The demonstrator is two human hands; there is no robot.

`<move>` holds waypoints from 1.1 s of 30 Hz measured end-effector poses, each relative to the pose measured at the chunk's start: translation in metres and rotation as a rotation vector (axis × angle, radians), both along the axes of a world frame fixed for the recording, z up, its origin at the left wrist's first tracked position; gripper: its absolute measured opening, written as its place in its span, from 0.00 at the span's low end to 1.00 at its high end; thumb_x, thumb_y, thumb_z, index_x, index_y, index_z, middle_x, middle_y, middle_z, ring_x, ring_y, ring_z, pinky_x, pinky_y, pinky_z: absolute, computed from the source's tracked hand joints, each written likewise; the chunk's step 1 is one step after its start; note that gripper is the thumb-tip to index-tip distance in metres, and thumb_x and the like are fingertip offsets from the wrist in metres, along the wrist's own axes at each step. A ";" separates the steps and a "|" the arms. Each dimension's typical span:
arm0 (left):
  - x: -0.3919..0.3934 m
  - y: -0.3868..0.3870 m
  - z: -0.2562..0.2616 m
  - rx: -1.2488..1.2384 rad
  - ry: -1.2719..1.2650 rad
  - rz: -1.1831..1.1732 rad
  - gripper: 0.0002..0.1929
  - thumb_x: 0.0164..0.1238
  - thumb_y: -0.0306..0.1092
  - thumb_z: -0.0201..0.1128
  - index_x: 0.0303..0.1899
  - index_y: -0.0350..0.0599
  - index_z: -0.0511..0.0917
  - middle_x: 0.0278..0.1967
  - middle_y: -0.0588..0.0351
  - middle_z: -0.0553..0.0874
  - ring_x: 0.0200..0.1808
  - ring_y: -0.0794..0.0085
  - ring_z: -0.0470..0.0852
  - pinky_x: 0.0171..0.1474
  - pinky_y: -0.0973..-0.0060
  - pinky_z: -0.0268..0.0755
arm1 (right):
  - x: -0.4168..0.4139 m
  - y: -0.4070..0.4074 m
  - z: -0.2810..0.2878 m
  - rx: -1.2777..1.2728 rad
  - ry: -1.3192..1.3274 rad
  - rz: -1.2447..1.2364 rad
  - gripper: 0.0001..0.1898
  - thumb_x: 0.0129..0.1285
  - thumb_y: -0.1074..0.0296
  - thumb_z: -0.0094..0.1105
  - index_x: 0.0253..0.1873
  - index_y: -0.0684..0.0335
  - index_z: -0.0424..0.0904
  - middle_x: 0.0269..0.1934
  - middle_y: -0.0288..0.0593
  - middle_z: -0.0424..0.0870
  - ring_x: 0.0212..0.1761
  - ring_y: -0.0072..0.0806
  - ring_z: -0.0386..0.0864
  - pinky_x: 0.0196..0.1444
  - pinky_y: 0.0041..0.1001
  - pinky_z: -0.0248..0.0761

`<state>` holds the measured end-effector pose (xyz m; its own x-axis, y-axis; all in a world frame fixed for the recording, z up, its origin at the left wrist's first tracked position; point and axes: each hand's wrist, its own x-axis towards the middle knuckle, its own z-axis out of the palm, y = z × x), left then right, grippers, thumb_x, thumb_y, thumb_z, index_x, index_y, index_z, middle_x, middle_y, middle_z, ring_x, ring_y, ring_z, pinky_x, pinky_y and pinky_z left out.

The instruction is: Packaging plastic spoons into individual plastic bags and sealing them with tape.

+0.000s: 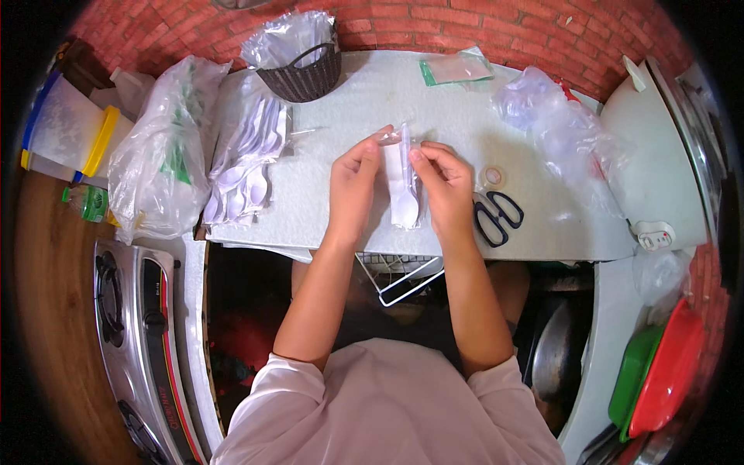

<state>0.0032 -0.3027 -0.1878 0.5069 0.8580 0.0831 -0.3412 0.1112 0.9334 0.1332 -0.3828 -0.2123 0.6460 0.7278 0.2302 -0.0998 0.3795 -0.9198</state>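
Observation:
Between my two hands is a clear plastic sleeve holding a white plastic spoon [408,206] and what looks like a folded white napkin [396,174]. My left hand [357,174] pinches the sleeve's upper left part, where clear film [389,138] shows at the fingertips. With thumb and fingers, my right hand [443,177] grips the sleeve's right side near the spoon's handle. The spoon's bowl points toward me. Scissors with dark handles [498,218] lie beside my right wrist, blades hidden. A roll of clear tape [493,176] rests just beyond them.
Packed spoon sets [247,157] lie in a pile at left, beside a large plastic bag [168,151]. A dark woven basket [305,72] with wrapped packs stands at the back. Clear bags [558,128] and a power outlet [655,236] are at right. A gas stove [145,349] sits lower left.

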 end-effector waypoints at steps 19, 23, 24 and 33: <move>-0.007 -0.024 0.001 0.787 0.378 0.617 0.08 0.74 0.25 0.78 0.51 0.38 0.95 0.47 0.50 0.96 0.50 0.65 0.89 0.57 0.70 0.80 | 0.000 -0.004 0.003 0.027 0.060 -0.012 0.07 0.78 0.73 0.74 0.51 0.73 0.92 0.52 0.38 0.89 0.54 0.21 0.84 0.60 0.23 0.76; -0.006 -0.024 -0.001 0.712 0.393 0.539 0.08 0.81 0.26 0.74 0.53 0.36 0.95 0.47 0.51 0.96 0.49 0.69 0.89 0.58 0.72 0.79 | 0.000 -0.005 0.003 0.013 0.056 -0.012 0.07 0.78 0.74 0.74 0.51 0.73 0.92 0.52 0.39 0.90 0.54 0.22 0.85 0.60 0.24 0.77; -0.005 -0.023 -0.002 0.712 0.394 0.540 0.08 0.81 0.26 0.74 0.53 0.36 0.95 0.47 0.51 0.96 0.49 0.69 0.89 0.58 0.72 0.79 | 0.001 -0.004 0.002 -0.002 0.051 -0.017 0.07 0.78 0.74 0.74 0.51 0.73 0.92 0.52 0.39 0.90 0.54 0.22 0.85 0.61 0.24 0.77; 0.004 -0.022 -0.011 0.210 -0.035 0.310 0.11 0.87 0.31 0.71 0.59 0.35 0.87 0.42 0.59 0.92 0.45 0.80 0.85 0.53 0.80 0.76 | 0.001 -0.004 0.001 -0.002 0.033 -0.021 0.07 0.77 0.74 0.75 0.50 0.73 0.92 0.52 0.40 0.90 0.55 0.23 0.84 0.62 0.25 0.76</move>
<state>0.0075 -0.3252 -0.1983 0.2192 0.9328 0.2859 -0.3611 -0.1947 0.9120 0.1341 -0.3864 -0.2112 0.6686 0.7142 0.2073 -0.1220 0.3803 -0.9168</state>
